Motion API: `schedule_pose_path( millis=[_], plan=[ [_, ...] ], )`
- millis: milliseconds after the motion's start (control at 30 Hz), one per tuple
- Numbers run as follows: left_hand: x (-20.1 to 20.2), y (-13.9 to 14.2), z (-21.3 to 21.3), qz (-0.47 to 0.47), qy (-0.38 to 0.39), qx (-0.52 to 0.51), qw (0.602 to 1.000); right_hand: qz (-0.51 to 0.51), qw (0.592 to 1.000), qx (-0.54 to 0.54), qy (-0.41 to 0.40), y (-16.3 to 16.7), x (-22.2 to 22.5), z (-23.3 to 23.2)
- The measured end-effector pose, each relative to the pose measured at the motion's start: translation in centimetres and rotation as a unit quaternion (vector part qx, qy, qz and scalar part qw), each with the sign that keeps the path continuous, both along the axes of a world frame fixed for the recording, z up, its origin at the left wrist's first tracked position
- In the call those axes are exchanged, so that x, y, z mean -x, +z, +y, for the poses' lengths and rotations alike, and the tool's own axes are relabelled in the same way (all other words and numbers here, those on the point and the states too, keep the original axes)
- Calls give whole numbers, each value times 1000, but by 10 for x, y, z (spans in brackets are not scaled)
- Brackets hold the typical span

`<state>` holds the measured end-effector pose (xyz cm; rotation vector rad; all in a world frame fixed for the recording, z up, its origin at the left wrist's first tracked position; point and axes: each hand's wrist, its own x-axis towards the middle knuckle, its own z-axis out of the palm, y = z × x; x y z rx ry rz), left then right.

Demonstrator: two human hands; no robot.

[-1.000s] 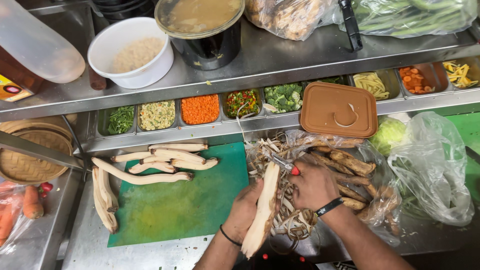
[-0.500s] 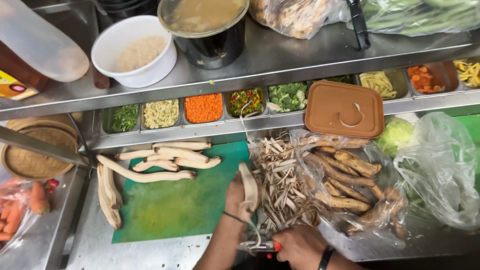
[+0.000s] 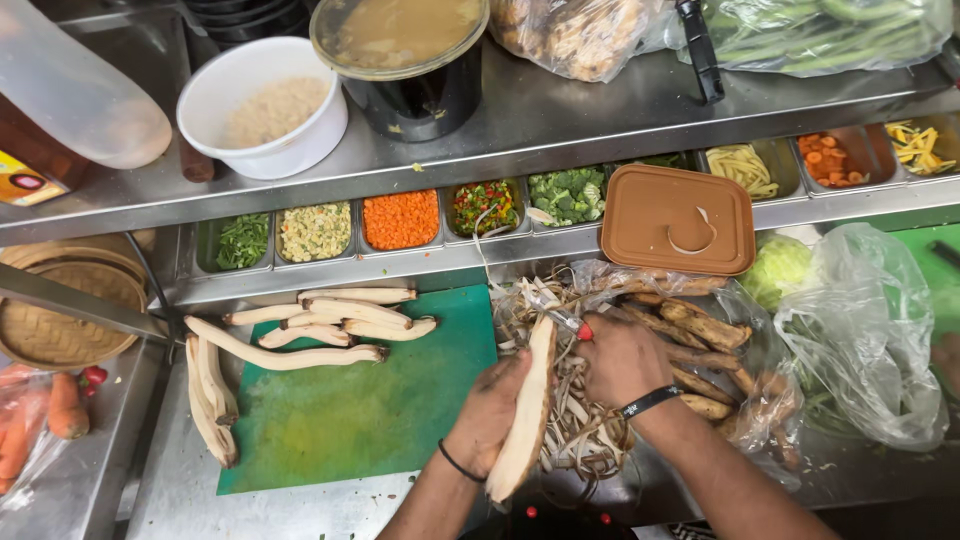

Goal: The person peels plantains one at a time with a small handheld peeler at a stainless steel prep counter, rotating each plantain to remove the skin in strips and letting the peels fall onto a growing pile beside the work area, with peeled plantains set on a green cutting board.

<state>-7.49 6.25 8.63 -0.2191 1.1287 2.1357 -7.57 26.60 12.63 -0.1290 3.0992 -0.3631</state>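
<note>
Hands met over a pile of peelings (image 3: 575, 430) at the front of the steel counter (image 3: 175, 490). The left hand (image 3: 490, 415) was closed around the lower half of a long pale peeled root (image 3: 527, 405), holding it nearly upright with its tip pointing away from the person. The right hand (image 3: 620, 360), with a dark band at the wrist, was clamped on a peeler with a red end (image 3: 578, 328), pressed against the upper part of that root. Just to the right lay an open plastic bag of unpeeled brown roots (image 3: 700, 345). To the left, a green cutting board (image 3: 360, 410) carried several peeled roots (image 3: 330, 325) along its far and left edges. Behind it ran a row of steel trays with chopped vegetables (image 3: 400, 218), and a brown lid (image 3: 678, 218) rested over one of them. On the shelf above stood a white bowl of grains (image 3: 265, 105) and a dark pot of broth (image 3: 400, 50).
</note>
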Motion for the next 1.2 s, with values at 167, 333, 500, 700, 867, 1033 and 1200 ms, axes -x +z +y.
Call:
schedule_pose_path(
  millis=[167,333,500,700,867,1033,1200],
  plan=[
    [38,-51,2,-123,134,-64,981,-134,983,122,36,-24,-59,-36],
    [73,-62,0,-121,270,-63,953,-8,955,127,267,-69,-85,-35],
    [38,-19,-1,-65,149,20,986,76,967,149,193,-69,-47,7],
    [-2,29,5,-36,15,-24,999,43,994,-11,98,-31,-10,19],
    [-3,20,4,-48,5,3,999,70,994,-7,82,-21,-10,3],
    [42,-20,9,-143,107,-18,984,-148,982,107,54,-43,-74,-35],
    [63,-25,18,-117,203,-135,963,61,953,174,241,-63,-87,-21]
  ],
)
